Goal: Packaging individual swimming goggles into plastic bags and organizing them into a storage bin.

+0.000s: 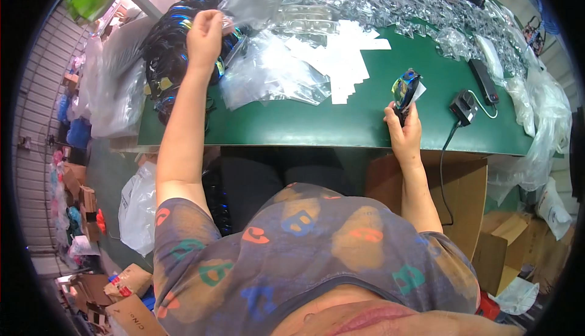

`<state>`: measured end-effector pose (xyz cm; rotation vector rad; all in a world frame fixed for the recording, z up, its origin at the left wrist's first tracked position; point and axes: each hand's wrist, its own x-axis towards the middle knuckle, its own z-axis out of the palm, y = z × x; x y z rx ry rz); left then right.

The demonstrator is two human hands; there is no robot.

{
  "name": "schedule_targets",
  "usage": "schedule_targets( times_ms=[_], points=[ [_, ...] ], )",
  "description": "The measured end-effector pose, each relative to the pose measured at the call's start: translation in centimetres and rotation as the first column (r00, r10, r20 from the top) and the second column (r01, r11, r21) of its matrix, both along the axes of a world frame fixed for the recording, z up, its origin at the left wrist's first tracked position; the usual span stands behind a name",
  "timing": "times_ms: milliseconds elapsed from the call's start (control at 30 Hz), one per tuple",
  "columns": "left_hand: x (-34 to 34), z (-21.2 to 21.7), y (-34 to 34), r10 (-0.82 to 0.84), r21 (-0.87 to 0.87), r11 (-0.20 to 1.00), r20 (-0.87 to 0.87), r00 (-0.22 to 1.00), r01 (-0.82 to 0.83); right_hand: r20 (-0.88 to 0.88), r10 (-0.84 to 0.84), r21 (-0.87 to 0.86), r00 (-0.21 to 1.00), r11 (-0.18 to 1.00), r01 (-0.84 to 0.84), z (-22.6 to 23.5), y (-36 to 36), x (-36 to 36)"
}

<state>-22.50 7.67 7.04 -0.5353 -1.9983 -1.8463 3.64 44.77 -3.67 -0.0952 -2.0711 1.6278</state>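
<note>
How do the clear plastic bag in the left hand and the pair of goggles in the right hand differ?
The clear plastic bag, pinched by the left hand, is see-through, limp and crinkled; the goggles in the right hand are rigid, dark-framed, with shiny blue-tinted lenses. The bag is lifted at the far left of the green table, over a heap of dark goggles; the goggles are held upright near the front edge. Both are gripped above the table.

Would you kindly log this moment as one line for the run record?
left hand: pinching clear plastic bag | right hand: holding swim goggles upright | green table: white cards, black device
</note>
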Motion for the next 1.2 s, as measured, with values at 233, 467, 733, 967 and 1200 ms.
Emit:
schedule_targets(
  times_ms=[233,467,733,967,1200],
  points=[
    [10.5,-1.2,6.1,-0.573,0.465,0.803,0.428,0.698,0.374,-0.063,0.128,-0.287,0.990,0.948,-0.141,0.6,-0.1,0.3],
    [17.8,-5.9,7.5,-0.773,0.768,0.628,0.596,0.218,0.129,-0.089,0.187,0.186,0.978,0.968,-0.168,4.3,-6.9,2.8],
    [20.5,-5.7,4.2,-0.148,-0.788,0.614,-0.063,0.987,0.042,0.203,0.122,0.623,0.972,0.749,-0.224,3.7,-10.4,2.6],
    [23.0,-7.3,5.0,-0.544,-0.799,0.592,-0.300,0.783,0.105,0.406,0.391,-0.221,0.826,0.919,-0.327,3.5,-9.6,0.1],
    [22.9,-8.6,3.8,-0.515,-0.783,0.610,-0.277,0.811,0.120,0.105,0.334,-0.419,0.937,0.869,-0.263,3.3,-8.6,3.4]
  ],
)
